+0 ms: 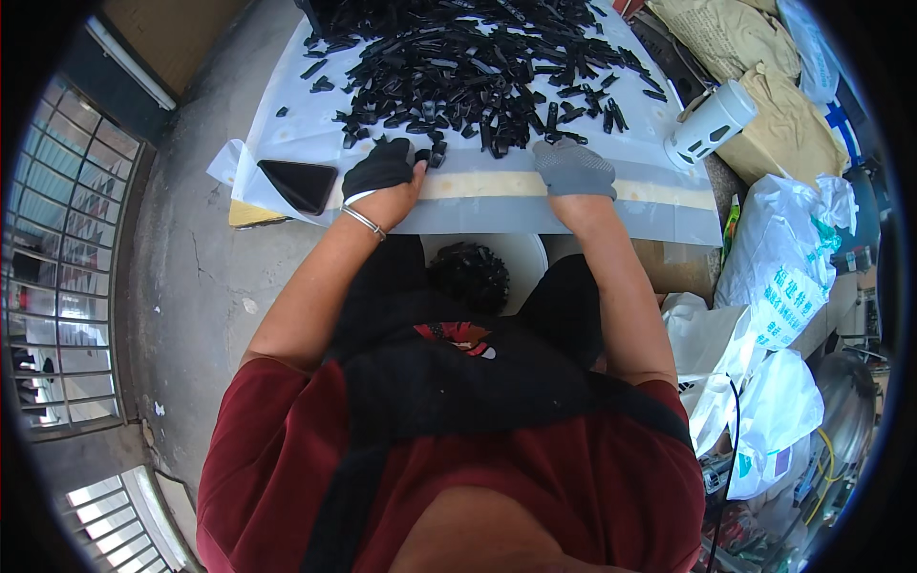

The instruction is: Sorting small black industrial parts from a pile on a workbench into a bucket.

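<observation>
Head view: my left grip [385, 179], in a black glove, is at the surface's near side with fingers curled, beside a few stray bits; I cannot tell how far open it is or whether it has hold of one. Just beyond, spread across the middle, lie the loose black pieces [458, 81], small, narrow and faintly shiny. They look light and stiff, perhaps slippery, and thin ones might snap; I would pinch each across its middle. My right grip [576, 177], gloved in grey, is curled downward, its fingertips hidden, so its opening and any hold are unclear. White sheeting covers the surface [287, 119], with a dark phone [308, 186] at left and a white cup [712, 124] at right. Around it, from left: barred window [67, 239], grey floor [205, 248], white bucket [537, 263] below the edge, stuffed white bags [778, 258].
</observation>
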Tool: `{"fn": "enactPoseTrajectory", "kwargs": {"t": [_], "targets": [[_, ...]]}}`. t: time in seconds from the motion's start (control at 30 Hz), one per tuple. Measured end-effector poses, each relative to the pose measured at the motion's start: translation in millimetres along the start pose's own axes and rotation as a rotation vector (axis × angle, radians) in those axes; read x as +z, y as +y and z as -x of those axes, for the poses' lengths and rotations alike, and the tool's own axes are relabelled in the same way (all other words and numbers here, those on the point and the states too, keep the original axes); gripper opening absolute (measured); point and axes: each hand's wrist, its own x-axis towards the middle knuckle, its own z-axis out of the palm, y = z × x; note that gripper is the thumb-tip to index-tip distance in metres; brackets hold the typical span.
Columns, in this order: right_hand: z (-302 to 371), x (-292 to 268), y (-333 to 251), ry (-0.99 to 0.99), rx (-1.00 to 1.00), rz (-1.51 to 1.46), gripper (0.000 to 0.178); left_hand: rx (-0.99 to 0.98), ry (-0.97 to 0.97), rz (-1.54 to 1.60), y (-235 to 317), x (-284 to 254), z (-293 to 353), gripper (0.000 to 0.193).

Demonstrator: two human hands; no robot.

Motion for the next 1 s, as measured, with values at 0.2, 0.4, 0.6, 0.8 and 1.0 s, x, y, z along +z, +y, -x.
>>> {"fn": "enactPoseTrajectory", "kwargs": {"t": [0.2,0.4,0.6,0.8,1.0], "targets": [[-12,35,22,0.274,-0.154,0.079,0.023,0.065,-0.108,-0.096,-1,12,-19,0.015],[10,9,-12,0.062,-0.046,-0.286,0.026,0.061,-0.046,-0.001,0,8,-7,0.018],[31,17,-45,0.159,-0.169,-0.711,0.032,0.369,0.126,0.245,27,-15,8,0.023],[34,0,-52,0.067,-0.177,-0.93,0.027,0.353,0.07,0.477,40,-32,12,0.025],[39,3,-57,0.188,-0.194,-0.877,0.019,0.155,-0.262,0.941,31,-12,27,0.04]]}}
